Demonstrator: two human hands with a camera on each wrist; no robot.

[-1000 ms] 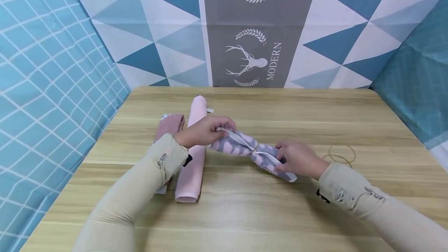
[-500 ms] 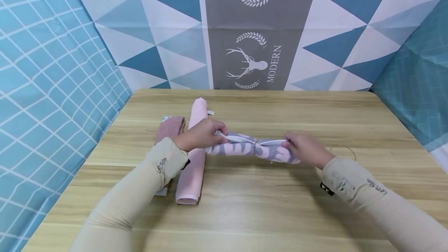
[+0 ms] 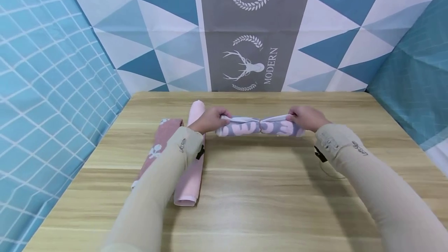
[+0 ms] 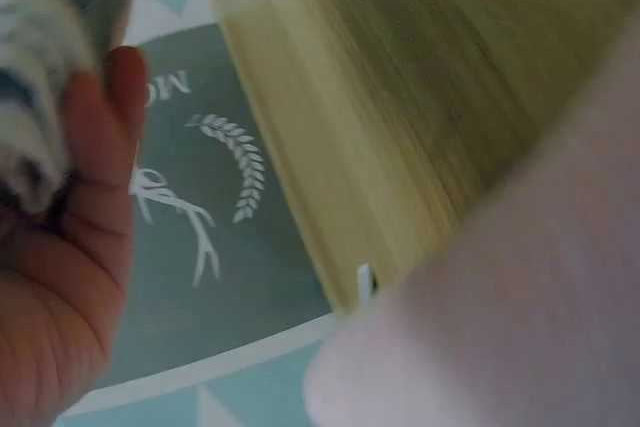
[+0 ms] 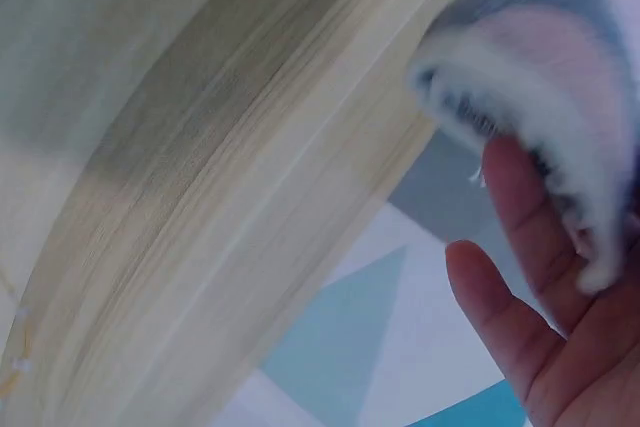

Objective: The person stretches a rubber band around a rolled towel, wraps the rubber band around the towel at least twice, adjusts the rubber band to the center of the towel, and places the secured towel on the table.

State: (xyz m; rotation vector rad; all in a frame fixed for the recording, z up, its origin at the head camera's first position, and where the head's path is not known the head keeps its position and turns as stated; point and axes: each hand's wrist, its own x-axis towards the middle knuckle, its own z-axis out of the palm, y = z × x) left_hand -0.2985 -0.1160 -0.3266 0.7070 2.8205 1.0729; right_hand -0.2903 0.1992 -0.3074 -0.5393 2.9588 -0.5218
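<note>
A rolled towel (image 3: 243, 129), grey-purple with a pale pink pattern, is cinched at its middle by a thin rubber band (image 3: 260, 126). Its white edge runs along the top of the roll. In the head view my left hand (image 3: 211, 119) pinches that edge near the left end, and my right hand (image 3: 308, 118) pinches it near the right end. The towel is held level over the far part of the table. The right wrist view shows the open end of the roll (image 5: 540, 67) beside my right fingers (image 5: 525, 207). The left wrist view is blurred around the towel.
Left of my hands lie a pale pink rolled towel (image 3: 189, 184) and a dusty-pink towel (image 3: 158, 145) with white figures, partly under my left forearm. A loose yellowish band (image 3: 329, 173) lies by my right forearm. The wooden table (image 3: 252, 205) ends at a patterned backdrop (image 3: 182, 49).
Both hands have carried the banded towel away from me, toward the back of the table. It was slanted with its right end nearer; now it is level.
</note>
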